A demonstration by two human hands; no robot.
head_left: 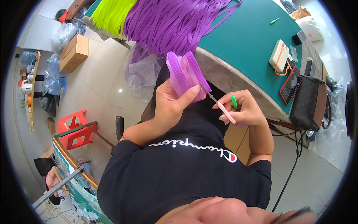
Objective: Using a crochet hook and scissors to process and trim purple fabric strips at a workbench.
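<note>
My left hand (169, 102) is closed round a bundle of ribbed purple rubbery straps (181, 74), its thumb pressed on the near side. My right hand (244, 108) grips a slim tool with a pink handle (226, 113) and a narrow metal tip (207, 91). That tip touches the lower right edge of the purple piece; whether it is a blade or tweezers, I cannot tell. A green stick-like piece (234, 102) also pokes out between the fingers of my right hand.
On the green table (246, 48) lie heaped purple straps (167, 22) and lime-green straps (111, 16). A white power bank (279, 56), a phone (290, 86) and a dark bag (308, 102) are at right. A red stool (76, 128) and carton (74, 53) stand left; another person (55, 179) sits lower left.
</note>
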